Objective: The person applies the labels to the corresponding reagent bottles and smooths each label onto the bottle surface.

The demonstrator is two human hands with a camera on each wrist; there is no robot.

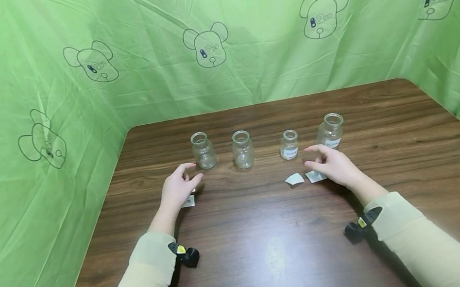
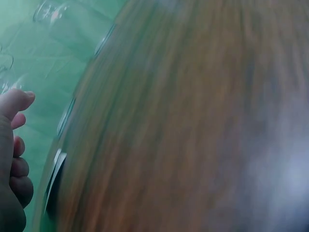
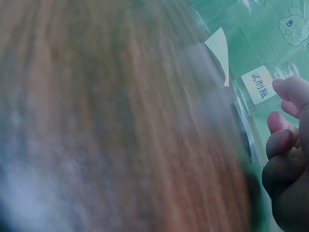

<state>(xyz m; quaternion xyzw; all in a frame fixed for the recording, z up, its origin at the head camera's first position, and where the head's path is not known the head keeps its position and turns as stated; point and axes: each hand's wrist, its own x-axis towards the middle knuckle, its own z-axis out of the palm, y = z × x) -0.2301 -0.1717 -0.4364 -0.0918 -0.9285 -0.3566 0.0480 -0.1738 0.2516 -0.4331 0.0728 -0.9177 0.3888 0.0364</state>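
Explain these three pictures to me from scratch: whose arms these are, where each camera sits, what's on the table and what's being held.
There is no robot here, just a person's bare hands. The wide picture comes from a head camera looking forward and down. The other two come from black wrist cameras, so the table looks tilted and blurred. On it stand four glass jars; the two rightmost bear white labels. Two white scraps lie by the right hand, and a printed piece lies partly hidden by the left hand. Neither hand visibly holds anything.
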